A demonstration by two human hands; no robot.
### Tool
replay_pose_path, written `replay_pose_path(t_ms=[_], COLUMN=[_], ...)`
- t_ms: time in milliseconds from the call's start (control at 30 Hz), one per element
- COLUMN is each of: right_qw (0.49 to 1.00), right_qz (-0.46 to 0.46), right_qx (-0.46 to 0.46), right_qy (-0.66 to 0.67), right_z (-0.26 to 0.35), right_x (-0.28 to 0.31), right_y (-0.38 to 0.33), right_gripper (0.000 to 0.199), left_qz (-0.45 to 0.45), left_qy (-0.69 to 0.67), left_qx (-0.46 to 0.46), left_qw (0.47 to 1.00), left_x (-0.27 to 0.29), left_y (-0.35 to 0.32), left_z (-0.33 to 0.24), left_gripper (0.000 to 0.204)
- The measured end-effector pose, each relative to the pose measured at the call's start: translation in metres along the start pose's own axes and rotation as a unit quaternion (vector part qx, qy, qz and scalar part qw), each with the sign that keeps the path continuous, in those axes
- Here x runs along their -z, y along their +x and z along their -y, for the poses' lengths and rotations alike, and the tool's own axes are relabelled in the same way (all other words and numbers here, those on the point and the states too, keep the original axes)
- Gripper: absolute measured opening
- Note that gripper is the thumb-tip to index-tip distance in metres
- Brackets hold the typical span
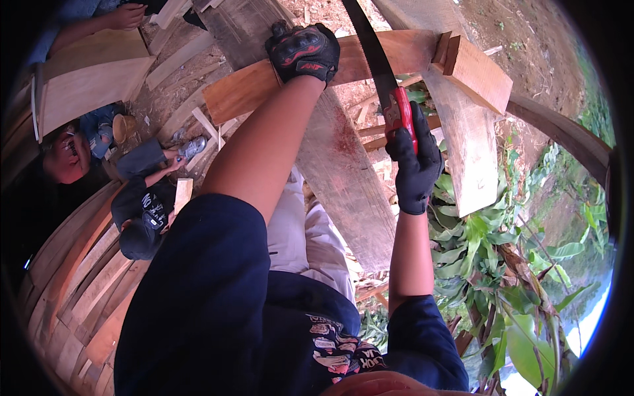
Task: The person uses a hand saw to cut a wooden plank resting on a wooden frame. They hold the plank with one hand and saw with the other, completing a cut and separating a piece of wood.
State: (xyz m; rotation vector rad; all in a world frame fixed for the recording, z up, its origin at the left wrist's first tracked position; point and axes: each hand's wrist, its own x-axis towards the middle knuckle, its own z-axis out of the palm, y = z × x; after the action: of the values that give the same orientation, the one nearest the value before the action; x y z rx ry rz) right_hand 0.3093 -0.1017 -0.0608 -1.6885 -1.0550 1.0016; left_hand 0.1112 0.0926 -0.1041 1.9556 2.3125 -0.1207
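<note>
Looking down from my head, I have my gloved left hand on a reddish plank lying crosswise in front of me. Its knuckles face up and its fingers bend out of sight, so I cannot tell how far it closes on the wood. My gloved right hand is wrapped round the red handle of a saw; the glove hides part of the handle. The dark blade points away from me and crosses over the plank, its tip cut off by the upper edge. Whether its teeth touch the wood, I cannot make out.

Under the plank runs a wide grey board, partly covered by my left arm. By the plank's right end sits a wooden block, above a second pale board. Leaves crowd the right side.

At the left, a person in a dark cap is mostly hidden behind their own back and shoulders. Another person's hand shows in the upper left corner, the rest cut off.
</note>
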Motion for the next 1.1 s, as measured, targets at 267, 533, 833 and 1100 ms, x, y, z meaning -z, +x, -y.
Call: replay_pose_path(t_ms=[267, 533, 833, 1100], right_qw=[0.999, 0.999, 0.998, 0.995], right_qz=[0.002, -0.011, -0.013, -0.025], right_qx=[0.002, -0.026, -0.016, -0.002], right_qy=[-0.033, -0.018, -0.057, -0.098], right_z=[-0.017, -0.024, -0.024, -0.015], right_x=[-0.006, -0.006, 0.019, 0.027], right_y=[0.0, -0.02, -0.052, -0.069], right_gripper=[0.044, 0.043, 0.041, 0.042], left_qz=[0.007, -0.022, -0.005, -0.011], left_qy=[0.008, 0.024, 0.041, 0.039], left_qx=[0.009, -0.014, -0.042, -0.068], left_qw=[1.0, 0.999, 0.998, 0.997], left_x=[0.003, -0.008, 0.01, -0.007], left_y=[-0.001, 0.002, -0.004, 0.005], left_z=[-0.002, 0.005, -0.001, 0.012], left_gripper=[0.06, 0.061, 0.062, 0.054])
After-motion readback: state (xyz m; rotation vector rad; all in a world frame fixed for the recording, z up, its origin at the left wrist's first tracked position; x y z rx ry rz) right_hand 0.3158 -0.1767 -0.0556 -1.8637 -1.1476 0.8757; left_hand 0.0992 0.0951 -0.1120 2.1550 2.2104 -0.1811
